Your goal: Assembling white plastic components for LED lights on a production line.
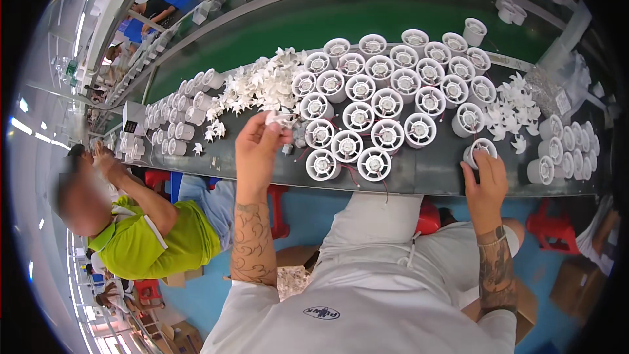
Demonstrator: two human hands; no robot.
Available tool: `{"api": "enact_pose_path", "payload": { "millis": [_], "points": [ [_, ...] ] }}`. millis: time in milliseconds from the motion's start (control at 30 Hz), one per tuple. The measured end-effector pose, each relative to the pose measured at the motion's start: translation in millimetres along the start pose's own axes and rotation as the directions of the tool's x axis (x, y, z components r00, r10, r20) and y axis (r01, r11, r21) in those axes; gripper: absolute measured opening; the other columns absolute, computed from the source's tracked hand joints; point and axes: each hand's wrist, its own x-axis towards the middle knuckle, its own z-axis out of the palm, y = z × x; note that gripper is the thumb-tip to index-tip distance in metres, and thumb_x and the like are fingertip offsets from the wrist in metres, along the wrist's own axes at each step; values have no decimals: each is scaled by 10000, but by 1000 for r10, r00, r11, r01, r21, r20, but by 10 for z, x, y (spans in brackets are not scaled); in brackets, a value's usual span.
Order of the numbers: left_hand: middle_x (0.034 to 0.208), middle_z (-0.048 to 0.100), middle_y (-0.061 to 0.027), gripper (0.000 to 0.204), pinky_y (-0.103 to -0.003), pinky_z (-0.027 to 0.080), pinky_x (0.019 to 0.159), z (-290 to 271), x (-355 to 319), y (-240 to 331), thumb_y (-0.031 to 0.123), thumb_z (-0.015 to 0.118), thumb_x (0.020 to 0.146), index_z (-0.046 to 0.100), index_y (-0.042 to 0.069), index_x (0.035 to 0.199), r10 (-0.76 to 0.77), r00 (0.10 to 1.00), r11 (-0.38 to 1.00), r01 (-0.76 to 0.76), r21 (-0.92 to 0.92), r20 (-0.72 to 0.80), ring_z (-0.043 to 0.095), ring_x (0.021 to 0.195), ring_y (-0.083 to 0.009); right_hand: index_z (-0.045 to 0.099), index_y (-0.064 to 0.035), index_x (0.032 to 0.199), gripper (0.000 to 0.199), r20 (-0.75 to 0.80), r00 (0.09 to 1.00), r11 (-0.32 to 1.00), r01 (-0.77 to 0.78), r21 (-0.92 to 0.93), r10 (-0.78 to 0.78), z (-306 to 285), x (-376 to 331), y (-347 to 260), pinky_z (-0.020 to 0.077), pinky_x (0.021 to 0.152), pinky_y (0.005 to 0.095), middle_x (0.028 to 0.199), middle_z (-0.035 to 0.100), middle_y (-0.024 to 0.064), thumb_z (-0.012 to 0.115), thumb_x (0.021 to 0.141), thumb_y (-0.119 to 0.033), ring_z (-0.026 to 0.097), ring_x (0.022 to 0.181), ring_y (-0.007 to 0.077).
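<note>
My left hand (257, 147) is raised over the near edge of the bench, thumb and fingers pinched on a small white fan blade (280, 118). At the right, my right hand (487, 180) has its fingers closed around the rim of a white round fan housing (469, 153), which stands at the bench edge. Part of that housing is hidden by the fingers. Between my hands stand many more white housings (359, 117), open side up, with spoked rings inside and thin wires trailing out. Past my left hand lies a heap of loose white fan blades (265, 82).
A smaller pile of blades (508, 111) and rows of housings lying on their sides (553, 151) are on the right. More housings (183, 108) line the left, where a co-worker in a green shirt (164, 236) sits. Behind runs a green conveyor belt (262, 26). Red stools (553, 229) stand below.
</note>
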Motion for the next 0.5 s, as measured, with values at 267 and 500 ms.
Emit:
{"api": "enact_pose_path", "payload": {
  "millis": [267, 500],
  "points": [
    [1153, 627, -142, 192, -337, 493, 869, 1269, -676, 157, -6, 635, 859, 618, 1, 1050, 256, 835, 964, -259, -63, 488, 599, 1059, -227, 523, -15, 1200, 320, 357, 697, -44, -425, 904, 622, -218, 122, -456, 501, 876, 332, 1147, 609, 111, 623, 910, -108, 613, 1014, 188],
    [1298, 522, -191, 225, -354, 509, 851, 1824, -801, 83, -59, 700, 757, 668, 5, 971, 404, 564, 710, -690, 142, 720, 595, 1062, -277, 465, -21, 1237, 327, 566, 680, -477, -345, 808, 466, -513, 81, -780, 516, 910, 377, 1204, 577, 143, 541, 965, -185, 598, 1078, 230]
  ]
}}
